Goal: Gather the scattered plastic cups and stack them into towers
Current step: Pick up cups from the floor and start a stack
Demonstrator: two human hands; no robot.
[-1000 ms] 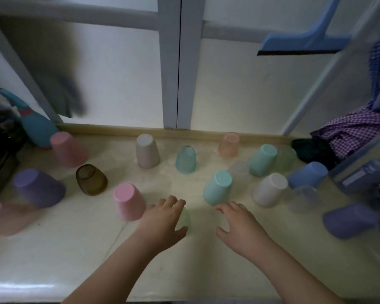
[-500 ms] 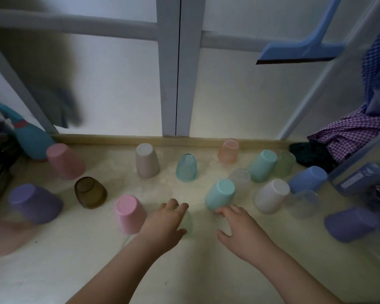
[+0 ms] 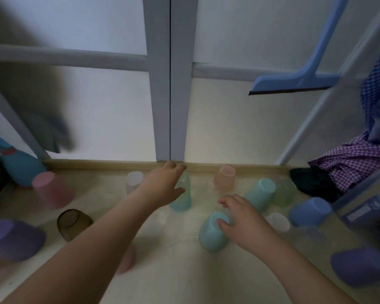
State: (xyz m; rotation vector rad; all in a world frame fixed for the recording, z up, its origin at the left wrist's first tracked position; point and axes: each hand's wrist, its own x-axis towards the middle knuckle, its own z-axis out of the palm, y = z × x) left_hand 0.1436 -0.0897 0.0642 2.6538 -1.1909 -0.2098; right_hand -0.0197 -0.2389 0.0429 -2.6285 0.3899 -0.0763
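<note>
I am looking down at cups scattered on a pale floor [image 3: 173, 277], most standing mouth down. At the far left, a purple cup [image 3: 13, 239] and a pink cup [image 3: 53, 190] are blurring, so I cannot make out their edges, and something pinkish at the lower left edge is being cut off by the frame. A brown see-through cup [image 3: 71, 224] is sitting near my left forearm, which is hiding most of another pink cup [image 3: 127, 261]; only a blurred sliver is showing beneath the arm. A whitish cup [image 3: 133, 181] is peeking out behind my left hand [image 3: 162, 187]. That hand is reaching over a translucent teal cup [image 3: 182, 197], fingers spread loosely and thumb along its side; I cannot tell whether it is actually gripping. My right hand [image 3: 241, 218] is curling around the top of an opaque teal cup [image 3: 213, 232], thumb pressing its base, fingers half open behind it and not closed. Further right, a peach cup [image 3: 225, 177], a second teal cup [image 3: 260, 194], a faint green cup [image 3: 283, 191], a white cup [image 3: 278, 221], a blue cup [image 3: 309, 211] and a blurred purple cup [image 3: 360, 266] are standing or lying about.

Compared with half a second ago, my left hand is now much farther forward, off the small greenish cup it was covering, and my right hand is now on the teal cup.
</note>
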